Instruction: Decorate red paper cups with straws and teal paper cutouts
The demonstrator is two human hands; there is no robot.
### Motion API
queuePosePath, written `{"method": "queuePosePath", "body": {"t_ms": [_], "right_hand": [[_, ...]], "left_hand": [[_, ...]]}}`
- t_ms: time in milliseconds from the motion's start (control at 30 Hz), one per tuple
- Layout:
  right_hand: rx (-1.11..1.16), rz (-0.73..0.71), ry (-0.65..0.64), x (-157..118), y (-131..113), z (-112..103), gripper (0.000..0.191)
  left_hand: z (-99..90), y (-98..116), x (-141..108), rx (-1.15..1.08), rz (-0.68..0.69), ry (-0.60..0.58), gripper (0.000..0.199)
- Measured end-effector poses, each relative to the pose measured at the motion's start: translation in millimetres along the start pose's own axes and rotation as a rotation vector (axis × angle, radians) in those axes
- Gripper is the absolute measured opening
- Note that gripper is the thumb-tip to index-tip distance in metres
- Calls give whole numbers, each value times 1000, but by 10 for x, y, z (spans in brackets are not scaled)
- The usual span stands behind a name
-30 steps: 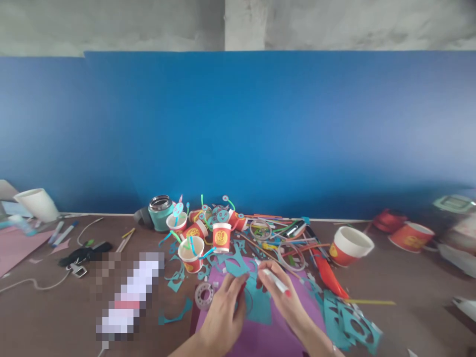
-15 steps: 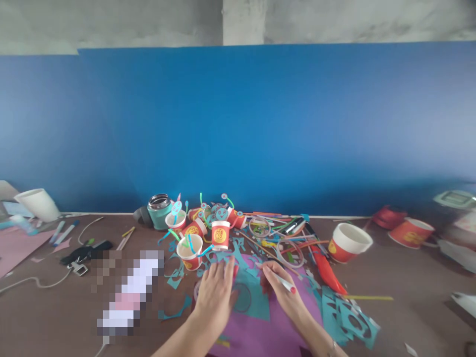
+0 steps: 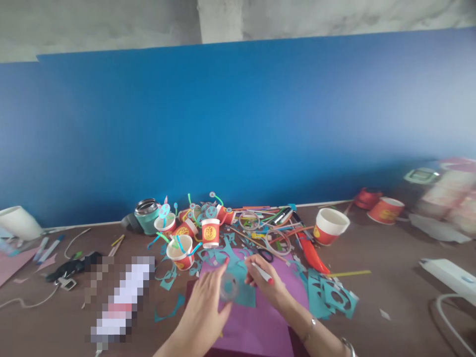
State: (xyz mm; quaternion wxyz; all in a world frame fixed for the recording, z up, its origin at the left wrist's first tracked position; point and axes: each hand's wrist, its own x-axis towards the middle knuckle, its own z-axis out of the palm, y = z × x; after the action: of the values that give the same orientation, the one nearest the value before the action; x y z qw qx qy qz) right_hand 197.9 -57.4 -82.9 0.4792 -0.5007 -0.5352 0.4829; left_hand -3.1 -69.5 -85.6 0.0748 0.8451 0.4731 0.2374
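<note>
Take 12 o'clock as straight away from you, teal sheet (image 3: 247,296) as centre; it lies on the purple sheet (image 3: 260,329).

Your left hand (image 3: 206,303), at 9 o'clock: fingers extended close together, thumb spread well away from them. Clear ring (image 3: 235,289) sits over the teal sheet's left part, right beside those fingers; blurred, so you can't tell whether they grip it or merely touch it. Small red thing (image 3: 226,261) at a fingertip, too blurred to identify.

Your right hand (image 3: 275,287), at 2 o'clock: fingers curled closed around a white marker (image 3: 262,272), its red end aimed down toward 4 o'clock.

Around you: red cup with straws (image 3: 180,254) at 10 o'clock, upright. Another upright cup (image 3: 210,234) at 11, backed by toppled cups. Black scissors handle (image 3: 265,255) at 1. Shiny red object (image 3: 312,254) at 2; pale-rimmed cup (image 3: 330,227) beyond it, upright. Cut teal scraps (image 3: 323,298) at 3, beside the purple sheet.
</note>
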Motion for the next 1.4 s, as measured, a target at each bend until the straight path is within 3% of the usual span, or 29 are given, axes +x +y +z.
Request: {"method": "queuePosePath", "body": {"t_ms": [133,267,667,867,1133,1400], "right_hand": [[3,-69,61,34,28,-38,37],[-3,-81,128,68,64,-64,34],[15,-34,66,34,51,-44,30],[-42,-23,49,1,27,-45,26],[-127,-49,25,-24,14,-57,23],[-155,-56,66,-34,51,-57,25]], "left_hand": [[183,201,163,-157,-14,-102,54],[191,275,216,-246,-18,-140,51],[261,167,64,-238,64,-116,57],[338,117,7,-233,46,-57,72],[395,80,2,-270,67,8,65],[277,113,116,-380,-4,-85,63]]}}
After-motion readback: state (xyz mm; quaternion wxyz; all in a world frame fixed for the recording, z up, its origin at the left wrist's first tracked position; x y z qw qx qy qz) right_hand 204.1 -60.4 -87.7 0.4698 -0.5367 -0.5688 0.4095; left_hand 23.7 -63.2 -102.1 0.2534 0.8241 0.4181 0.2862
